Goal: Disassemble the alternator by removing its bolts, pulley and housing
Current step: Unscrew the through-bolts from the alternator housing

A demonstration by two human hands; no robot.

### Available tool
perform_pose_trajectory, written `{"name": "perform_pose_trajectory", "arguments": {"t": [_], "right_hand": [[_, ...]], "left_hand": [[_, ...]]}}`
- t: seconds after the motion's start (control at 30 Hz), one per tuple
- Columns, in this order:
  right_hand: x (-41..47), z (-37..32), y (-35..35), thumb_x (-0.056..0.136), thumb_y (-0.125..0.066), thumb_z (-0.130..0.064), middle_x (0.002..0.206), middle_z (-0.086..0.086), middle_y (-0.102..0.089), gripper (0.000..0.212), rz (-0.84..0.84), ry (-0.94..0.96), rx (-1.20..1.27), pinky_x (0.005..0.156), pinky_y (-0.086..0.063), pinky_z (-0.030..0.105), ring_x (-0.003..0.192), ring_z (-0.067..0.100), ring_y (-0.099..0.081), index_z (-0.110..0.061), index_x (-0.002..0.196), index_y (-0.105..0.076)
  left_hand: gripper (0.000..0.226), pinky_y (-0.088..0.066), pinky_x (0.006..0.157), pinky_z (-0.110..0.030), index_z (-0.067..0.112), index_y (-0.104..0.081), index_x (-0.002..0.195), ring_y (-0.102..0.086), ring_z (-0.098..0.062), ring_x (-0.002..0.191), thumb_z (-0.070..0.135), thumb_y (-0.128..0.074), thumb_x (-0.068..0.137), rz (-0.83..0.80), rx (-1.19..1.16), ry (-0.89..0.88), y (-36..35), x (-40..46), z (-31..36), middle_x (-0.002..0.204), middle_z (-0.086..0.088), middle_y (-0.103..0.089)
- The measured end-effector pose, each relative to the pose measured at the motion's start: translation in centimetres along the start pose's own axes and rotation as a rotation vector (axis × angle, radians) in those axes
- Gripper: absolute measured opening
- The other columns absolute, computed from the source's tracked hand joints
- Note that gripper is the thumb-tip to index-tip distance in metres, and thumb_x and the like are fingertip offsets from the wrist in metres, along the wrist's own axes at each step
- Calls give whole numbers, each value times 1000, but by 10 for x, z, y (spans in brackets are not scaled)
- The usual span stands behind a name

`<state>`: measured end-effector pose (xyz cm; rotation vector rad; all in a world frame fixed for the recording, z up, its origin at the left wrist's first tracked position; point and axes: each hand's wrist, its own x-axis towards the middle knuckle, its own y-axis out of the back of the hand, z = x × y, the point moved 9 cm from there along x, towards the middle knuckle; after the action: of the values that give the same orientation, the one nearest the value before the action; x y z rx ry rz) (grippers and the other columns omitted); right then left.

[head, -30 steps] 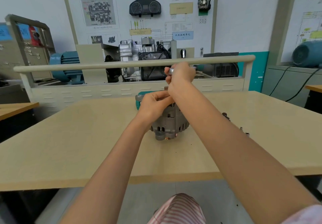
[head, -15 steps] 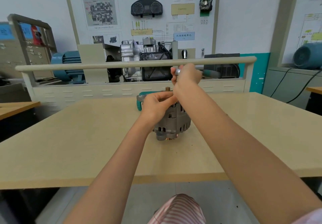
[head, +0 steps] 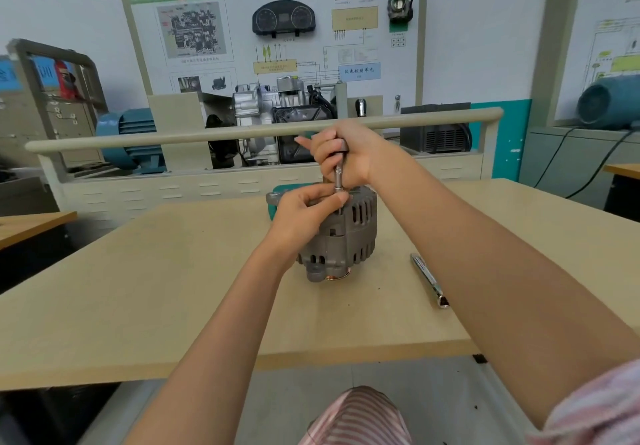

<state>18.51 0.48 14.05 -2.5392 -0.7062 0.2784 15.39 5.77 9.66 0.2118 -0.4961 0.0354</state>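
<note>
2 hands work at the top of the alternator [head: 346, 237]. The right hand [head: 349, 154] is curled around the dark head of a thin metal driver [head: 338, 176], which stands upright with its lower end at the top edge of the alternator housing. The left hand [head: 304, 212] comes in from the left and pinches the lower end of the driver between thumb and fingertips, its palm resting against the side of the housing. The grey, slotted alternator stands on end on the pale wooden table [head: 173, 289], a ring of copper showing at its base, near the table's middle. Just behind it, partly hidden, lies a teal object [head: 277, 190] that cannot be made out. To the right of the alternator, apart from it, a shiny metal tool bar [head: 429, 278] lies flat on the table beside the right forearm. Beyond the table stands a rail and a training board with gauges and diagrams [head: 277, 29]
</note>
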Motion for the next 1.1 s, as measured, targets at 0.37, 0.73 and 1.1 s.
{"name": "perform_pose_trajectory", "arguments": {"t": [0.37,0.73,1.1], "right_hand": [[-14,-14,16,92,-30,1,63,6,-51,23,467,417,36,29,-23,14,30,5,-41,-11,107,-44],[-7,-9,14,90,-27,0,46,-2,-45,24,282,307,87,29,-19,13,28,3,-37,-8,90,-50],[2,-7,4,92,-23,-2,41,-5,-40,29,112,173,43,31,-20,11,28,3,-35,-10,74,-44]], "left_hand": [[14,-39,46,-6,29,-68,78,-61,9,61,19,-64,87,66,20,-13,2,-1,2,64,19,-68],[11,-45,59,-9,28,-73,83,-66,2,76,21,-65,87,46,-6,-15,1,0,0,78,15,-73],[11,-48,66,-14,19,-74,91,-68,-3,81,24,-64,88,25,-17,8,1,0,-2,85,9,-74]]}}
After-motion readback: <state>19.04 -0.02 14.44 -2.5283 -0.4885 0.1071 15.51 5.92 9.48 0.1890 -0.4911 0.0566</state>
